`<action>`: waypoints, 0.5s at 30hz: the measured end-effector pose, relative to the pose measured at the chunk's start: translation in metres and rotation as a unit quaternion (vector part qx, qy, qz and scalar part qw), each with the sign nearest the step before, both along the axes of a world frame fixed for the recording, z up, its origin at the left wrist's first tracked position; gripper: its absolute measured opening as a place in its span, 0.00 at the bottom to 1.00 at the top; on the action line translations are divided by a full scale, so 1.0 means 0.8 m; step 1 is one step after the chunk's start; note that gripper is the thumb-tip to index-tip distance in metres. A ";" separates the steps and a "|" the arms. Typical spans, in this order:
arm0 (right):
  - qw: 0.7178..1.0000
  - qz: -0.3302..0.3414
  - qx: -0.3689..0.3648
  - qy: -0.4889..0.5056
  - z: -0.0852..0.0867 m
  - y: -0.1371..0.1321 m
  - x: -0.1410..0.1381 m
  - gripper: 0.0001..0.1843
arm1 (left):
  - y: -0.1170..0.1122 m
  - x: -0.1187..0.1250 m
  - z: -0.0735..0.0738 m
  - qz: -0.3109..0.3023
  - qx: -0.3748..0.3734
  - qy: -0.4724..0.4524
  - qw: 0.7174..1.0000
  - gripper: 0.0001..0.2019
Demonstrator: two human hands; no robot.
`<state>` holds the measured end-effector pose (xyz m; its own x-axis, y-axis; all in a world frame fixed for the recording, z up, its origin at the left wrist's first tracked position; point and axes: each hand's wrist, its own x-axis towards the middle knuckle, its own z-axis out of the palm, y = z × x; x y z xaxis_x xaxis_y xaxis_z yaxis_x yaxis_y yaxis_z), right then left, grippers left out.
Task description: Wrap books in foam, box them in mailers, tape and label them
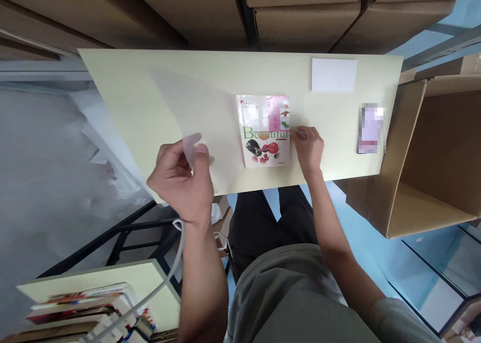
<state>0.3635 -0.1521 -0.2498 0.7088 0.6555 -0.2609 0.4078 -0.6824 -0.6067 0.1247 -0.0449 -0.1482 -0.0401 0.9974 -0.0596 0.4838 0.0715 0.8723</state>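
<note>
A book (265,155) with pictures of vegetables and fruit and the word "Beautiful" on its cover lies flat on the pale tabletop (124,82). From its left side spreads a translucent plastic sheet (214,107), partly lifted off the table. My left hand (184,180) pinches the near left edge of this sheet between thumb and fingers. On the other side, my right hand (310,147) has its fingers closed at the book's right edge. Whether the plastic also runs under or around the book, I cannot tell.
A white rectangular card or box (333,75) lies at the back right, with a blurred purple item (370,130) nearer the right edge. An open cardboard box (409,147) stands to the right. Cartons (308,25) line the back. Books (90,313) are stacked lower left, near a white cable (165,283).
</note>
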 end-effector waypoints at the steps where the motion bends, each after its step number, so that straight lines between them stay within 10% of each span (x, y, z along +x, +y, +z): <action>1: 1.000 -0.006 0.001 0.003 0.001 0.001 -0.002 0.07 | 0.000 -0.004 0.001 -0.004 0.003 -0.005 1.000 0.08; 10: 0.998 -0.016 0.053 0.032 0.017 -0.002 -0.054 0.28 | -0.007 -0.011 0.007 -0.025 -0.005 -0.026 0.999 0.08; 15: 0.999 0.018 0.039 0.028 -0.003 0.009 -0.079 0.23 | -0.021 0.002 0.002 -0.063 -0.037 -0.028 0.997 0.12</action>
